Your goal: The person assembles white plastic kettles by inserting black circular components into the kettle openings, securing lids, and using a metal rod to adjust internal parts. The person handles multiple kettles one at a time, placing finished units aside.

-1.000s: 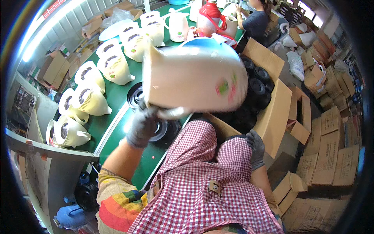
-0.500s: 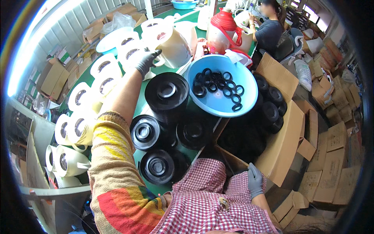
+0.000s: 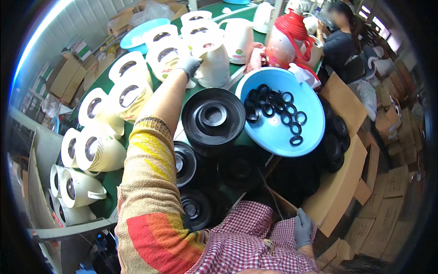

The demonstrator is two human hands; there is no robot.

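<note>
The head view has a green table (image 3: 242, 13) running from the top of the frame down its left half. A cardboard box (image 3: 340, 192) stands open at the right of centre, with dark round parts inside. The left arm, in a striped, coloured knit sleeve (image 3: 146, 182), reaches up from the lower left, beside a checked apron (image 3: 246, 253) at the bottom. Right of centre, a blue basin (image 3: 273, 139) sits tilted, just beside a stack of black round parts (image 3: 213, 121). A red-and-white flask (image 3: 289, 39) stands upper right of centre; behind it, at the upper right, a co-worker (image 3: 342, 43) sits. The cream jug (image 3: 213, 66) stands upright at upper centre, above the black stack, while other cream jugs (image 3: 130, 98), mostly tipped with dark openings showing, curve down the left side. The gloved left hand (image 3: 189, 67) is at that upright jug's handle side, fingers curved; whether they grip it cannot be told. The gloved right hand (image 3: 302, 229) rests on the apron at the lower right, fingers close together, their grip unclear. Smallest are the black rings (image 3: 262, 98) heaped inside the basin.
</note>
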